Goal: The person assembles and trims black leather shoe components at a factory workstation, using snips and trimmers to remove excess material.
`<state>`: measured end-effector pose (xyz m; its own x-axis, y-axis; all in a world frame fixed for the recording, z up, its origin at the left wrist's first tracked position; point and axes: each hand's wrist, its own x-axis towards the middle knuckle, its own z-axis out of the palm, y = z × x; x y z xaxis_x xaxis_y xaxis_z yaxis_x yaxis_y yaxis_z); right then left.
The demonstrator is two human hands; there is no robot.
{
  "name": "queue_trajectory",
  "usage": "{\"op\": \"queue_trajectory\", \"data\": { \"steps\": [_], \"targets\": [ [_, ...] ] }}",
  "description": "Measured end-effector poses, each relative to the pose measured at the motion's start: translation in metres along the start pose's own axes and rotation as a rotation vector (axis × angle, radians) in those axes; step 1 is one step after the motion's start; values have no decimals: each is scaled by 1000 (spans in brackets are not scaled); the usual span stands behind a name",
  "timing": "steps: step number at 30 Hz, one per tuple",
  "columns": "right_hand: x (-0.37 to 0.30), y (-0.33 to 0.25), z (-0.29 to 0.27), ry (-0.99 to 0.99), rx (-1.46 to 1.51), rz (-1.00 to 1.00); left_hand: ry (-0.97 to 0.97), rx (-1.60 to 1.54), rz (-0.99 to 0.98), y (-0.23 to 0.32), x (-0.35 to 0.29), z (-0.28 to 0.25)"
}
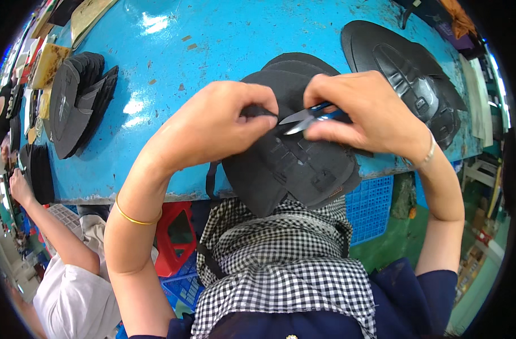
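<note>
A flat black stitched piece (320, 169) lies over the table's near edge, with more black pieces (294, 59) under its far side. In my right hand (371, 113) is a pair of blue-handled thread snips (303, 120), blades pointing left and apart. Their tips are close to the fingertips of my left hand (224, 121). My left thumb and fingers are pinched on a small dark bit of the black material, mostly hidden by the hand. A narrow black strap (211, 179) hangs off the table edge below my left wrist.
Stacked black pieces (80, 104) stand at the left of the blue table (156, 73); black moulded parts (405, 68) lie at the far right. A red stool (173, 237) and blue crate (368, 212) are below the edge. A co-worker's arm (60, 231) reaches in at left.
</note>
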<state>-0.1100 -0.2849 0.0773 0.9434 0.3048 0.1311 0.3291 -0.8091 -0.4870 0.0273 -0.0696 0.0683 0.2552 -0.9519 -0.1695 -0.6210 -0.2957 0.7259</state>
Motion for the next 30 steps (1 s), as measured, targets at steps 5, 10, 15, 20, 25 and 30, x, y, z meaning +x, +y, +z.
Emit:
{"op": "queue_trajectory", "data": {
  "steps": [5,10,15,20,25,30],
  "targets": [
    [-20,-47,26,7,-316,-148,178,-577,-163,-9,-10,-9],
    [-29,-77,58,-35,-620,-104,437,-444,24,5,-18,-36],
    [-21,-49,45,244,100,86,516,-425,62,31,-28,-40],
    [-64,-11,-20,628,798,575,295,-580,57,36,-24,-25],
    [-124,-2,-22,656,596,630,197,-578,42,40,0,-16],
    [-118,-42,-14,7,171,211,233,-579,-14,30,1,-12]
  ]
}}
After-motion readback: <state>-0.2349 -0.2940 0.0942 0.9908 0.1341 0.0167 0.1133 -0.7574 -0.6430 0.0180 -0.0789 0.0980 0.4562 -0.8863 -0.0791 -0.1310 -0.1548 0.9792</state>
